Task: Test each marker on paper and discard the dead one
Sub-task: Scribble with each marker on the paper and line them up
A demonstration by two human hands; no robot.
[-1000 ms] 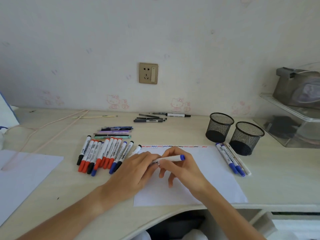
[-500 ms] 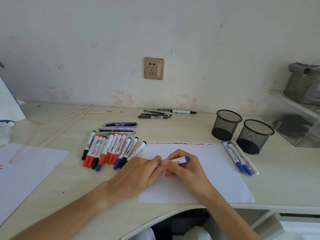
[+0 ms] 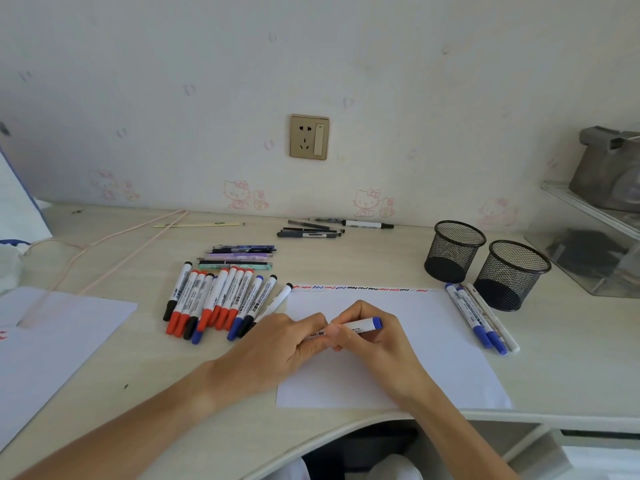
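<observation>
Home study desk (image 3: 346, 258): cartoon-cat wallpaper (image 3: 239, 195), wall socket (image 3: 309, 137), mesh pen cups (image 3: 453, 249).

Far beyond the grip, a socket (image 3: 309, 137) on the wall; pens (image 3: 239, 258) behind-left; clear shelf (image 3: 588, 216) far right.

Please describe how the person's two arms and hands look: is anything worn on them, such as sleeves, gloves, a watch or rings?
Both forearms are bare up to the frame's bottom edge; no sleeve shows. The left hand and the right hand wear no gloves. No watch, bracelet or band shows on either wrist, and no ring on the fingers that show. No marks or ink stains can be made out.
</observation>
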